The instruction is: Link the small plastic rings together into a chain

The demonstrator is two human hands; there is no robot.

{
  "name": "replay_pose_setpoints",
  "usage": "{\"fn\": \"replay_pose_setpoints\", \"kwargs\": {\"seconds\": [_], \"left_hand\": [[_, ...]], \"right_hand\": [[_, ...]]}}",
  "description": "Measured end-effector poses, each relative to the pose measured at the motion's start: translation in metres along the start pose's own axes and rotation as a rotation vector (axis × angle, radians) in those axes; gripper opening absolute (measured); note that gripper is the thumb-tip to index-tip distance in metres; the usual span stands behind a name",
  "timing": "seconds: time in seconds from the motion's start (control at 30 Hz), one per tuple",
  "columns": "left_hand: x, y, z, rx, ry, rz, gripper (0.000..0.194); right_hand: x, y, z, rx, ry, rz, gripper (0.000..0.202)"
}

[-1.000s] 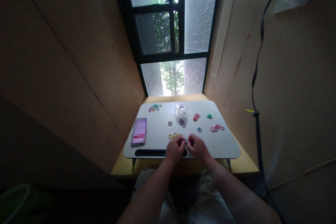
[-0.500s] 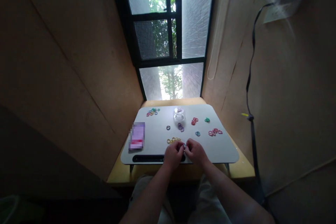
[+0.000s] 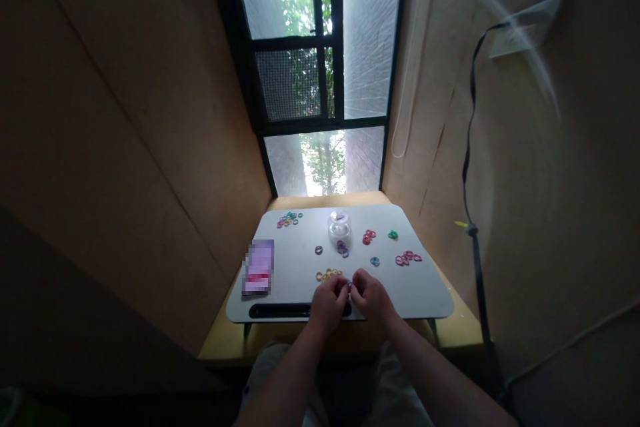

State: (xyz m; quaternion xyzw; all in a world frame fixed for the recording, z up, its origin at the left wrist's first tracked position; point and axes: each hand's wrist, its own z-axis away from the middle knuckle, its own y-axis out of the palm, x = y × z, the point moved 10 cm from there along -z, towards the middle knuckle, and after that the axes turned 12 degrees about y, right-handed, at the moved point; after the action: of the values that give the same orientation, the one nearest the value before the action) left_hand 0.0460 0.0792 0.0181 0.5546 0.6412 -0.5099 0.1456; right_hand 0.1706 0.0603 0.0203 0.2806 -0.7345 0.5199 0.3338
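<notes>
The left hand (image 3: 329, 300) and right hand (image 3: 370, 297) come together over the near edge of the desk (image 3: 295, 260), fingertips almost meeting and closed on a small piece (image 3: 349, 286) between them; it is too small and too covered to make out its shape. Something that slight probably needs a pinch from both sides, and holding it low and close likely steadies the wrists. Just beyond the left hand lie the yellow rings (image 3: 329, 275), partly hidden by it. The others sit mostly by colour, with bare desk between, which seems to keep each group distinct: purple rings (image 3: 343, 249) just before the clear jar (image 3: 339, 223), a dark ring (image 3: 319, 250) to their left, and red rings (image 3: 369, 237), blue rings (image 3: 375, 261), a green cluster (image 3: 393, 235) and pink rings (image 3: 409, 258) to the right. The mixed rings (image 3: 287, 219) lie in the far left corner, well apart from these. A flat purple thing (image 3: 259, 268), blurred out, rests at the left edge, perhaps there to leave the middle free. Near the front runs a black slot (image 3: 280, 310), partly behind the left hand.
</notes>
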Motion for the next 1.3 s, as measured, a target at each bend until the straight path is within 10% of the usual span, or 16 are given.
{"fn": "replay_pose_setpoints", "kwargs": {"seconds": [1.3], "left_hand": [[0.0038, 0.0029, -0.0012, -0.002, 0.013, 0.089, 0.020]], "right_hand": [[-0.0016, 0.0006, -0.0027, -0.005, -0.021, 0.004, 0.014]]}}
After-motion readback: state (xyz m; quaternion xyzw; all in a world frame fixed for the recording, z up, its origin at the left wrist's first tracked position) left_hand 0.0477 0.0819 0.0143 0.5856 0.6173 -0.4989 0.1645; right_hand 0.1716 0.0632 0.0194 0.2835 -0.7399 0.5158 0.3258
